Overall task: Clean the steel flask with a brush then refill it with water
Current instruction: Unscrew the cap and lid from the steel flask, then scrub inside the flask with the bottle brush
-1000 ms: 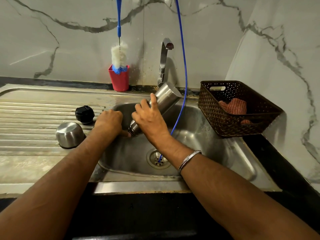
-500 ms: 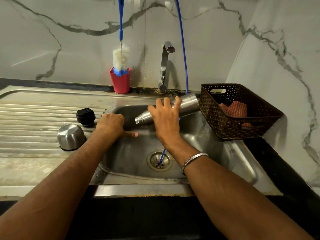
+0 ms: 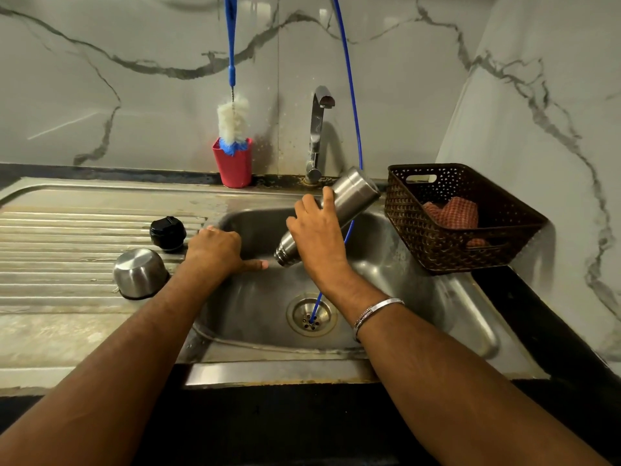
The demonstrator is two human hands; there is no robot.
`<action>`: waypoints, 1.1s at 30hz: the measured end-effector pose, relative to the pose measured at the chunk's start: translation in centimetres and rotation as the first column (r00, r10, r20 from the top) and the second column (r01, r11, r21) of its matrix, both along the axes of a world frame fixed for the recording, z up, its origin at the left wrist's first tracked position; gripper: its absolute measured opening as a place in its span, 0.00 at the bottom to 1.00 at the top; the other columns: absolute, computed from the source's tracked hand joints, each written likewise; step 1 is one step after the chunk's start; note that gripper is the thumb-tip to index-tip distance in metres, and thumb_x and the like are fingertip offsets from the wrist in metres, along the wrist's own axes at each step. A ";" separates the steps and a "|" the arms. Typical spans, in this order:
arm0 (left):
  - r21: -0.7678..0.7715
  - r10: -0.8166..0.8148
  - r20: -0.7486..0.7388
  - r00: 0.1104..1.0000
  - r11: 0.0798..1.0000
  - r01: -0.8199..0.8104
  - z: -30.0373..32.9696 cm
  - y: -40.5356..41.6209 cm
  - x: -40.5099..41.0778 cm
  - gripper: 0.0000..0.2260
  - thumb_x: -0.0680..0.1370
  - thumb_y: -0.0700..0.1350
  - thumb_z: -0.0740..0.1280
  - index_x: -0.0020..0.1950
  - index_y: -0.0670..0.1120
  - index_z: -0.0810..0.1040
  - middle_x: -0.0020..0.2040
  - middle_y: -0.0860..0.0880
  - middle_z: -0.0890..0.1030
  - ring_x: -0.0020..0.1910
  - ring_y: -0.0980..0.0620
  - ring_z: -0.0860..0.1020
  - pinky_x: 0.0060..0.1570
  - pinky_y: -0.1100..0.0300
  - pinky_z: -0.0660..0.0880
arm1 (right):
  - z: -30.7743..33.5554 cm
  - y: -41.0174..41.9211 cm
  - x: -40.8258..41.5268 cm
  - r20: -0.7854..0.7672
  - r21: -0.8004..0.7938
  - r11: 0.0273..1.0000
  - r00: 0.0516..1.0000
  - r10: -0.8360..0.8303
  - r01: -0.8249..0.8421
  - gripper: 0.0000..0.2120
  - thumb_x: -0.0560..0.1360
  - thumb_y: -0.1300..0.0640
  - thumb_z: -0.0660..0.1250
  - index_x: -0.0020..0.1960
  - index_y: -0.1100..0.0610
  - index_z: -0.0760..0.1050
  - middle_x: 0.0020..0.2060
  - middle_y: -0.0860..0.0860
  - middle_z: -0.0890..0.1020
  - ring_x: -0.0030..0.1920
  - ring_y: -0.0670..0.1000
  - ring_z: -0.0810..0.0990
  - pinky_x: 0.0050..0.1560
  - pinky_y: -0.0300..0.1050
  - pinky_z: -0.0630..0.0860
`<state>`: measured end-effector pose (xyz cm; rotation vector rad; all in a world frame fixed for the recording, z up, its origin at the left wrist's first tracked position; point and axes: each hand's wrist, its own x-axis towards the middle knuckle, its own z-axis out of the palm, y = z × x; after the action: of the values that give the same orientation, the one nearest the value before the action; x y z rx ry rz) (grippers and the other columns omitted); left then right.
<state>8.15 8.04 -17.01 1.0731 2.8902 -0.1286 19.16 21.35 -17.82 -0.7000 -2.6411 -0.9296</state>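
hands 2: left hand (image 3: 215, 248) fingers loosely spread, resting on sink (image 3: 470, 317) rim | right hand (image 3: 317, 237) grips 1 steel flask (image 3: 331, 215), mouth tilted down beside left fingertips | left of fingers: 1 steel cup (image 3: 140, 273), 1 black cap (image 3: 167, 233) | beyond: 1 brush (image 3: 233, 124) in 1 red cup (image 3: 233, 166), 1 tap (image 3: 317, 136), 1 basket (image 3: 460, 218)

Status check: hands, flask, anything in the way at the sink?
Right hand grips steel flask, tilted mouth-down over sink. Left hand rests on sink edge, holding nothing. Brush in red cup. Nothing blocking.
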 end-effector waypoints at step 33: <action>0.044 -0.008 0.098 0.995 0.999 0.004 -0.8 -0.4 -1.1 0.34 0.72 0.64 0.74 0.74 0.51 0.72 0.75 0.38 0.66 0.76 0.39 0.64 0.70 0.42 0.68 | -1.6 -0.4 -0.8 0.151 0.103 0.989 0.981 -0.125 0.110 0.18 0.68 0.48 0.77 0.57 0.47 0.82 0.56 0.52 0.79 0.63 0.58 0.68 0.69 0.61 0.53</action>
<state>7.07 7.64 -17.80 1.0638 2.8148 -0.0130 18.32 20.94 -19.38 -0.7982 -2.6929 -1.1796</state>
